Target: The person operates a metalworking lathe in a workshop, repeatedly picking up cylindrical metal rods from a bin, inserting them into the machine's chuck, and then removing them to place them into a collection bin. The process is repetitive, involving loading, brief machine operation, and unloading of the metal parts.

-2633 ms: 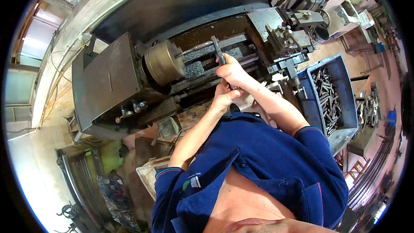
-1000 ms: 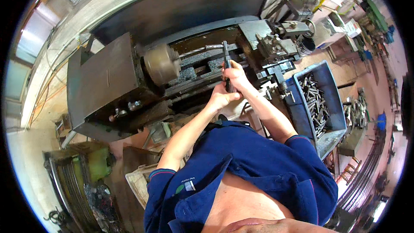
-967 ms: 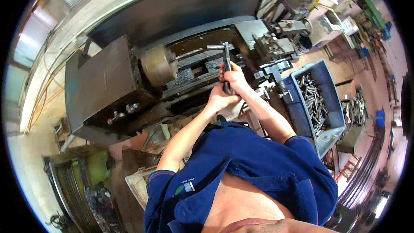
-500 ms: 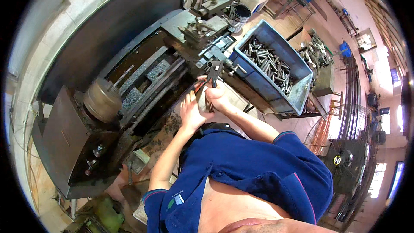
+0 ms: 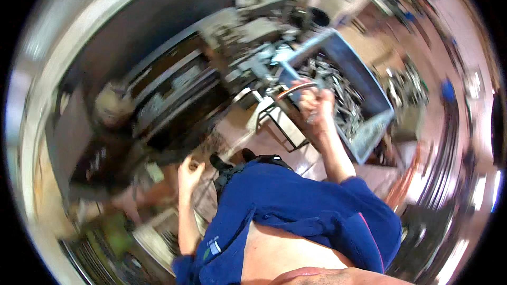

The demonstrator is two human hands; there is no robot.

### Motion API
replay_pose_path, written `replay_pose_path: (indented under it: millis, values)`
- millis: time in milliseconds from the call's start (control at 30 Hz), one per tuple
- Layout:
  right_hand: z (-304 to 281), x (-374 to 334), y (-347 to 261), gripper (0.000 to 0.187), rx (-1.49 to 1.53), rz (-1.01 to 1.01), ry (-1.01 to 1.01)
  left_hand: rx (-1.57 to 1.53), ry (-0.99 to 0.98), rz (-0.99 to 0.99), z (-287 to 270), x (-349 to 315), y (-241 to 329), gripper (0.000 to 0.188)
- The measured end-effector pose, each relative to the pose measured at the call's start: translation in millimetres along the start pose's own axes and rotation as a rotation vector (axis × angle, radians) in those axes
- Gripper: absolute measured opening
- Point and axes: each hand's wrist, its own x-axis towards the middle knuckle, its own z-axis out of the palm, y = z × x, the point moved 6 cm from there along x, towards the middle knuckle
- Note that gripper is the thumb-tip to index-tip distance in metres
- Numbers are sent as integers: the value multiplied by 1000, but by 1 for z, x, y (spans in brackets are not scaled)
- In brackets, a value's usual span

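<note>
metal rods (image 5: 346, 97) lie near right hand (image 5: 318, 110), grip unclear in blur; left hand (image 5: 188, 173) gapes.

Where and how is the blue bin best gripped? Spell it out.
Likely by the rim of the blue bin at its short end, lower right in the picture, coming from outside: the wall there looks bare, while metal pieces crowd the middle and the right hand overlaps the left side.

Motion blur smears the blue bin (image 5: 353, 64); deep shadow lies left of it; far right, glare whitens fisheye-bent edges.
</note>
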Motion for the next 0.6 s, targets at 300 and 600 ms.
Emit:
replay_pose_path:
  millis: [300,600]
  values:
    - [-18,-29,91,81,-331,448,-302,86,304,-149,-9,-83,-61,53]
    - [-5,-59,187,67,-454,722,-295,-403,773,-448,-85,-234,-217,33]
